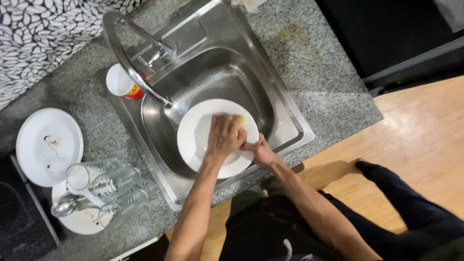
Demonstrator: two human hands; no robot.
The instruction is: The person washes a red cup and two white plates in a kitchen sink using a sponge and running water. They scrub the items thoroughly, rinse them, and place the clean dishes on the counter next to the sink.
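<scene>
Scrubbing in progress | white plate (200, 137) held over sink (285, 113) | left hand (224, 135) presses yellow sponge (240, 118) on plate face | right hand (260, 151) grips plate rim | pending, judged: soiled plate (48, 145), glasses (108, 186), spoon (65, 207) on table (314, 63)

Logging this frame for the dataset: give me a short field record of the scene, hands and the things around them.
setting: stainless steel sink set in a speckled grey stone counter
left hand: left hand presses a yellow sponge onto the round white plate
right hand: right hand grips the plate's edge
plate position: tilted over the basin, under the curved metal tap
left of sink: dirty white plate, clear glasses lying on another plate, metal spoon
by the tap: white cup with red label
</scene>
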